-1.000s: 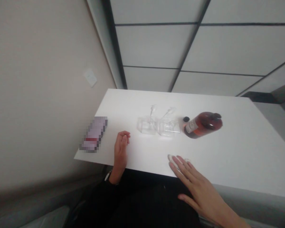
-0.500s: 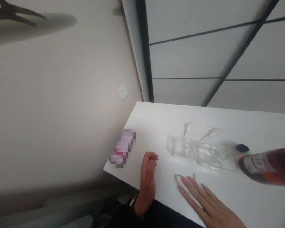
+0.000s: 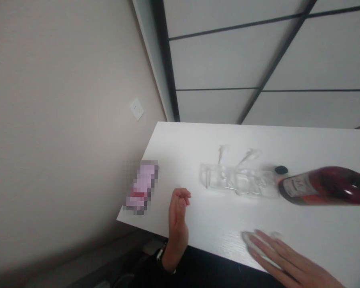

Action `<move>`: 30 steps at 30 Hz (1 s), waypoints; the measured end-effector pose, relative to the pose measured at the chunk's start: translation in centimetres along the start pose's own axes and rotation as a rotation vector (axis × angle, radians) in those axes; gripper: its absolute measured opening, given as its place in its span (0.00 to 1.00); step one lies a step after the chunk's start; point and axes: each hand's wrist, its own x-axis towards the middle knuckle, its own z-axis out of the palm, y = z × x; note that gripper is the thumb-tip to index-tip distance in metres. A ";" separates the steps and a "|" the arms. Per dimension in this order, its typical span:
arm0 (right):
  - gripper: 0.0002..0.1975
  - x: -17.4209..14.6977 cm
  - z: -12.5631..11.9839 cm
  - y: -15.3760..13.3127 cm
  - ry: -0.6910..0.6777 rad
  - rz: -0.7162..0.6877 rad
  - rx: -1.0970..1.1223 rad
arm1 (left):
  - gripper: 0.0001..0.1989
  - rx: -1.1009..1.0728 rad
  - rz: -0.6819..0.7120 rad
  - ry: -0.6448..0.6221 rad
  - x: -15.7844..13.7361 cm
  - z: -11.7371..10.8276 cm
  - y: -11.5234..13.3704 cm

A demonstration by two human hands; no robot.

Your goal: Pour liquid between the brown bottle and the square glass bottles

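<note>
My right hand (image 3: pixel 288 260) lies flat near the front edge of the white table (image 3: pixel 180 144), its fingers stretched out over a thin pale piece (image 3: pixel 247 238), perhaps a wipe or tissue. Only the margins of that piece show past the fingertips, and both are blurred. My left hand (image 3: pixel 179 216) rests on its side at the table's left front, fingers curled in loosely toward the thumb, with nothing visible in them. Beyond my hands stand clear glass or plastic containers (image 3: pixel 240 182), two of them with a pale sprig rising behind.
A dark red bottle (image 3: pixel 330 186) with a pale label stands right of the clear containers. Beside its base is a small black round object (image 3: pixel 281 170). A pixelated pink item (image 3: pixel 142 186) lies at the left edge. Behind are a wall socket (image 3: pixel 136 109) and panelled doors (image 3: pixel 216 60).
My right hand has slid to the right and nearer the table's front edge, with the pale piece beneath it. My left hand keeps its pose. The whole view has shifted rightward.
</note>
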 end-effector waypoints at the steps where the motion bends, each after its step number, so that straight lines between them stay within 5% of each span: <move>1: 0.36 2.5 0.1 -1.1 -0.144 -0.145 0.015 | 0.25 -0.001 0.012 0.013 0.1 -0.1 -0.2; 5: 0.42 12.9 1.1 -5.1 -0.341 -0.308 0.222 | 0.26 0.025 0.043 0.074 0.6 -0.5 -1.0; 8: 0.47 15.2 1.6 -5.9 -0.303 -0.263 0.267 | 0.24 0.030 0.080 0.127 0.9 -0.7 -1.2; 11: 0.49 10.8 1.2 -4.1 -0.190 -0.122 0.146 | 0.22 0.022 0.120 0.166 1.3 -0.6 -1.0; 18: 0.43 -8.8 -5.1 5.0 0.042 0.446 -0.311 | 0.18 0.053 0.138 0.091 1.9 0.2 -0.2; 22: 0.42 -13.3 -6.3 7.0 0.106 0.686 -0.375 | 0.17 0.094 0.154 0.067 2.1 0.2 -0.2; 26: 0.48 -8.3 -3.5 3.1 0.138 0.551 -0.270 | 0.16 0.116 0.161 0.055 2.3 0.1 -0.3; 30: 0.49 1.4 -0.1 -3.9 -0.082 0.229 0.020 | 0.17 0.122 0.164 0.053 2.5 0.0 -0.5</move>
